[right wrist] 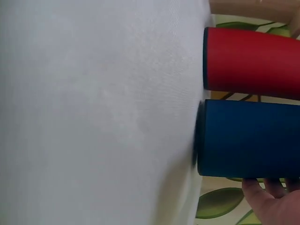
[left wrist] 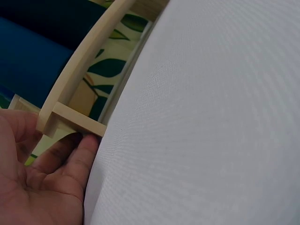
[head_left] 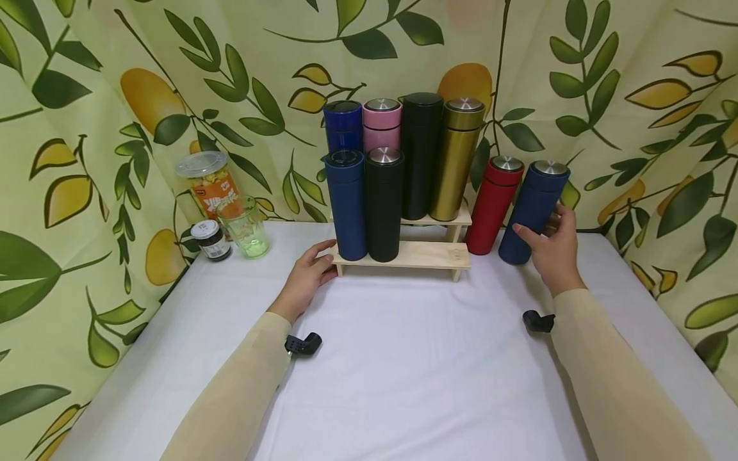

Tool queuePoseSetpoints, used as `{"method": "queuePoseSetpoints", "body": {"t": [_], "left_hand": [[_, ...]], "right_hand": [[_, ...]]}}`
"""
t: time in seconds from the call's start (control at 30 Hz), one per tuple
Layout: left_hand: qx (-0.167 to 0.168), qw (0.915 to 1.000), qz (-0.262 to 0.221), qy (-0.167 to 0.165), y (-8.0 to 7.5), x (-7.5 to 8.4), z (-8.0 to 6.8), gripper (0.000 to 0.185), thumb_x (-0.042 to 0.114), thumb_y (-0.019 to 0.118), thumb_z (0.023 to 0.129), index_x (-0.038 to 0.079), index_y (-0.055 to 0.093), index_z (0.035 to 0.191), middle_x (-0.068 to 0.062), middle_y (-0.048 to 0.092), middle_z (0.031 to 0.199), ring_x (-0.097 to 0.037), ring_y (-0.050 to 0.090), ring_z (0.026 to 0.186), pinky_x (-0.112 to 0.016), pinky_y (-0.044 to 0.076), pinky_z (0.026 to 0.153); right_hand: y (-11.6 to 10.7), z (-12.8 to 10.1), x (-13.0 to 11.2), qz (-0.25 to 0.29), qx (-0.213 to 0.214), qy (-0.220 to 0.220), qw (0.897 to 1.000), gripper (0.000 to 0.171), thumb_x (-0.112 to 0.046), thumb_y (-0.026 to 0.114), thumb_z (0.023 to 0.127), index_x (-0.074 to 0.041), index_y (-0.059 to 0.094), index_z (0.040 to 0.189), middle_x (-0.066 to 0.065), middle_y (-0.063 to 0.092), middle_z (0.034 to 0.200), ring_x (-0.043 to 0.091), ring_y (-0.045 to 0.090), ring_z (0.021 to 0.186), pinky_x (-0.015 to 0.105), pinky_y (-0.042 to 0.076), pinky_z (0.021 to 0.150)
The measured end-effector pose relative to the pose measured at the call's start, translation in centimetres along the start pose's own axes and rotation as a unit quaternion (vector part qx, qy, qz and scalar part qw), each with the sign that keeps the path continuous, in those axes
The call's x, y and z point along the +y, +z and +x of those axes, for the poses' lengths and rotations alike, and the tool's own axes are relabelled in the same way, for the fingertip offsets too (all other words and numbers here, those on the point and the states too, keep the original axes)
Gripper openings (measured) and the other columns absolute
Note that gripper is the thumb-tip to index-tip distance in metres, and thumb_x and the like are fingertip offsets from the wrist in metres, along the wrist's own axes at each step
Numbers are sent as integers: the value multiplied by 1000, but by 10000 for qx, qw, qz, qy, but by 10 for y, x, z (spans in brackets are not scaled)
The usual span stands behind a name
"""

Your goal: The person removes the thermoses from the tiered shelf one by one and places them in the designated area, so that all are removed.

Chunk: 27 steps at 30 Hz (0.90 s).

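A two-step wooden rack (head_left: 429,255) stands at the back of the table with several flasks on it. A blue flask (head_left: 346,205) and a black flask (head_left: 384,205) occupy the lower step. My left hand (head_left: 330,259) holds the rack's left end, thumb above and fingers (left wrist: 86,145) against its leg (left wrist: 77,123). Right of the rack, a red flask (head_left: 492,205) and a navy blue flask (head_left: 533,211) stand on the cloth. My right hand (head_left: 536,225) grips the navy flask (right wrist: 248,138), thumb in front and fingers behind. The red flask (right wrist: 253,58) stands close beside it.
On the upper step stand dark blue (head_left: 343,125), pink (head_left: 382,125), black (head_left: 422,153) and gold (head_left: 455,160) flasks. A snack jar (head_left: 210,182), a small dark jar (head_left: 211,240) and a green glass cup (head_left: 245,227) sit at the back left. Leaf-print curtains surround the white-clothed table (head_left: 403,358).
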State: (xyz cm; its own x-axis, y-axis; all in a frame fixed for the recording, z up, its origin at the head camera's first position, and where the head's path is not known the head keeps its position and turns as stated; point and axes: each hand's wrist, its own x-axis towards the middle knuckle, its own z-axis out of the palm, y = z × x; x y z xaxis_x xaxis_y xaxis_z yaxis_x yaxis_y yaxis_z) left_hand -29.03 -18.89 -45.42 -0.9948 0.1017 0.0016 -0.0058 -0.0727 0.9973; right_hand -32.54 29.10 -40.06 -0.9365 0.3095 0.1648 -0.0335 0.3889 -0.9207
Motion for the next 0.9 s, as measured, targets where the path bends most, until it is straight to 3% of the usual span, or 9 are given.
{"method": "queuePoseSetpoints", "body": {"t": [0.4, 0.77, 0.9], "left_hand": [[-60, 10000, 68, -5, 1, 4, 1, 49, 13, 50, 117, 9, 45, 165, -23, 46, 161, -36, 54, 142, -39, 52, 112], [-14, 9999, 106, -11, 0, 2, 0, 49, 12, 50, 117, 8, 45, 165, -24, 46, 161, -36, 54, 143, -38, 53, 111], [-34, 10000, 72, 1, 0, 1, -1, 49, 11, 49, 117, 7, 43, 166, -26, 45, 161, -37, 53, 143, -38, 52, 111]], "right_hand": [[5, 14, 4, 155, 32, 69, 9999, 90, -36, 73, 106, -22, 12, 171, 15, 29, 172, 34, 35, 154, 47, 33, 126], [8, 11, 7, 163, -152, -12, 9998, 92, -37, 72, 107, -21, 9, 172, 17, 29, 172, 37, 35, 154, 51, 32, 126], [4, 7, 7, 87, -241, -11, 9997, 94, -42, 71, 107, -22, 9, 173, 18, 29, 171, 38, 37, 151, 50, 39, 122]]}}
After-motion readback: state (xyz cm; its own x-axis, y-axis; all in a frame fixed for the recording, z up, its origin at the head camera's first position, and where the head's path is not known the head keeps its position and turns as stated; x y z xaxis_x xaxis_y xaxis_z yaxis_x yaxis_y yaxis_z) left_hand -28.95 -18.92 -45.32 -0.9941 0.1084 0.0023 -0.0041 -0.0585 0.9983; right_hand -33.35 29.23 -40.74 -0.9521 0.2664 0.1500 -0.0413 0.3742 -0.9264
